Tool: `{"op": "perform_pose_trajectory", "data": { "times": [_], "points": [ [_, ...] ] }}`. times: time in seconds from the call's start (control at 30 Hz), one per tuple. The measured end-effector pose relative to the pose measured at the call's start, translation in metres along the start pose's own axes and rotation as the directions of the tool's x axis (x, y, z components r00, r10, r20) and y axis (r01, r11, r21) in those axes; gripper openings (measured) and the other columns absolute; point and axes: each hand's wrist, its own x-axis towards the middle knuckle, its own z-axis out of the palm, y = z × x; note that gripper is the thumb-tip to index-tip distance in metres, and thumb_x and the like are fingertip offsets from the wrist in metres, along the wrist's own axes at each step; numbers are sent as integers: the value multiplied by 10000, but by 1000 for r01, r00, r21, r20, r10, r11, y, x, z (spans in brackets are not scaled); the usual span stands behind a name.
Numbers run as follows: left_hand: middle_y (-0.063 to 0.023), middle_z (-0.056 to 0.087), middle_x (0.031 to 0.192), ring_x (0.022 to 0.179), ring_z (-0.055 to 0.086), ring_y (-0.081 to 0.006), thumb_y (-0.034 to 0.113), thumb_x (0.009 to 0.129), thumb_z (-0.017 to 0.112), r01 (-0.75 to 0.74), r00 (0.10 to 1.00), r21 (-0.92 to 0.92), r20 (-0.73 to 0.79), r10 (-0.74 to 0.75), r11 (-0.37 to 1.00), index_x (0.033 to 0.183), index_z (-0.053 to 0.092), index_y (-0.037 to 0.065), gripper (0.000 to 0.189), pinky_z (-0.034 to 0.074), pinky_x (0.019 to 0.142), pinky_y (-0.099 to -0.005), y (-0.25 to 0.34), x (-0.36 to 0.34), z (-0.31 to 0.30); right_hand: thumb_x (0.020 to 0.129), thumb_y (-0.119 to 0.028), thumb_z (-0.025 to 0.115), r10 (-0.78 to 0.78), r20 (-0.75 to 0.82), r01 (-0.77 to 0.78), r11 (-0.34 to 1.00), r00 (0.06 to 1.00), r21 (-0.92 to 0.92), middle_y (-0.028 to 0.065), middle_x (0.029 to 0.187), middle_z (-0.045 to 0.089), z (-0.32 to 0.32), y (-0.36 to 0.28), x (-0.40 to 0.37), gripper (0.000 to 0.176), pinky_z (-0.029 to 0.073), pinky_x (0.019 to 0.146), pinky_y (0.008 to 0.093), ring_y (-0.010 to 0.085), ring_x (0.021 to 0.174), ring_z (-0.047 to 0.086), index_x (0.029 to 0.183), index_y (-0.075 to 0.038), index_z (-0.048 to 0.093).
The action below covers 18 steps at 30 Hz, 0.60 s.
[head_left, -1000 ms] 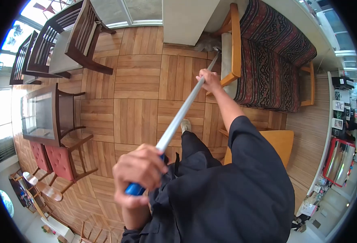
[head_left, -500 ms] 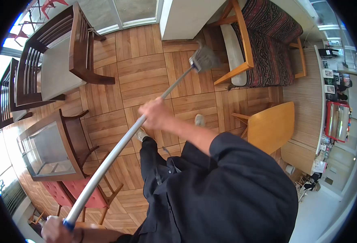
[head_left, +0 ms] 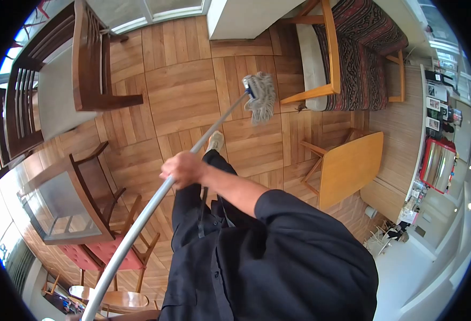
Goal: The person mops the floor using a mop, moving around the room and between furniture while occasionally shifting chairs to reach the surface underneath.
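Observation:
A mop with a long grey metal handle (head_left: pixel 134 230) runs diagonally from the lower left to its grey string head (head_left: pixel 261 97), which lies on the wooden floor. My right hand (head_left: pixel 183 169) is closed around the middle of the handle. At the bottom left edge, only a sliver of my left hand (head_left: pixel 73 318) shows at the handle's upper end. It is closed on the handle, with most of its fingers cut off by the frame. The mop strands spread on the floor to the left of a patterned armchair's front leg.
The patterned armchair (head_left: pixel 321 64) stands upper right, with a yellow wooden table (head_left: pixel 351 170) below it. Dark wooden chairs (head_left: pixel 59 99) and a glass-topped table (head_left: pixel 59 206) line the left, above red chairs (head_left: pixel 119 250). A white pillar (head_left: pixel 238 20) stands at the top.
The mop head has come nearer and spread out flat, no longer smeared by motion. My right hand has moved left and down with the handle; my left hand has slipped mostly out of frame.

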Motion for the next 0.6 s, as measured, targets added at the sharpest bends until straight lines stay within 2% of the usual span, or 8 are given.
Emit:
{"op": "perform_pose_trajectory", "data": {
  "times": [0.07, 0.13, 0.17, 0.23, 0.27, 0.33, 0.47, 0.6],
  "points": [
    [75, 450, 558, 457, 413, -61, 371, 976, 564, 50, 993, -32, -106, -53, 998, 708, 434, 191, 348, 426, 532, -282, -70, -4, 4, 782, -232, 666, -1, -23, 0, 1000, 1000, -30, 49, 600, 500, -59, 53, -13, 240, 477, 489, 420, 265, 569, 589, 613, -141, 523],
    [86, 404, 472, 366, 301, -29, 178, 925, 647, 52, 939, -126, -331, -91, 991, 583, 350, 213, 454, 267, 457, -227, -168, -10, 39, 756, -220, 691, 221, -40, -224, 969, 974, -106, 88, 580, 520, -103, 127, -45, 280, 442, 508, 446, 317, 546, 562, 583, -117, 497],
    [58, 421, 513, 413, 336, -38, 120, 912, 594, 85, 934, -214, -322, -152, 973, 616, 383, 182, 369, 298, 484, -225, -227, -19, 56, 744, -222, 701, 214, -41, -217, 966, 976, -142, 106, 562, 501, -127, 170, -61, 297, 417, 506, 467, 346, 526, 532, 575, -105, 486],
    [-21, 440, 555, 497, 422, -136, 159, 921, 533, 257, 903, -75, -335, -267, 963, 722, 428, 124, 228, 395, 547, -295, -333, -55, 61, 733, -278, 749, 261, -80, -270, 872, 962, -408, 102, 631, 533, -163, 248, -97, 344, 377, 581, 481, 352, 625, 545, 590, -101, 491],
    [-60, 450, 576, 539, 464, -184, 178, 926, 502, 341, 883, -8, -340, -324, 940, 774, 450, 95, 180, 444, 579, -329, -386, -74, 63, 740, -322, 758, 425, -40, -369, 731, 904, -574, 81, 732, 572, -178, 282, -118, 328, 372, 641, 478, 337, 771, 573, 640, -118, 521],
    [-45, 533, 751, 865, 580, -249, 123, 921, 612, 471, 802, -340, -221, -556, 814, 962, 505, 97, 117, 445, 979, -461, -478, -132, 56, 764, -329, 756, 545, -54, -387, 519, 837, -762, 84, 898, 592, -188, 352, -169, 291, 412, 765, 471, 315, 951, 578, 797, -107, 570],
    [-109, 590, 911, 1181, 546, -336, 192, 971, 619, 685, 520, -449, -251, -816, 574, 934, 481, 103, 168, 406, 1051, -553, -624, -237, 7, 782, -299, 747, 734, -326, -596, 131, 595, -793, 98, 976, 587, -137, 469, -247, 302, 430, 858, 480, 307, 1025, 576, 897, -81, 574],
    [-115, 606, 926, 1174, 548, -344, 278, 1022, 535, 596, 547, -535, -275, -790, 599, 849, 541, 65, 274, 351, 1112, -552, -728, -279, -106, 817, -225, 712, 590, -228, -527, 402, 774, -749, 112, 806, 588, -63, 568, -257, 210, 448, 789, 473, 330, 876, 603, 759, -86, 567]
  ]
}}
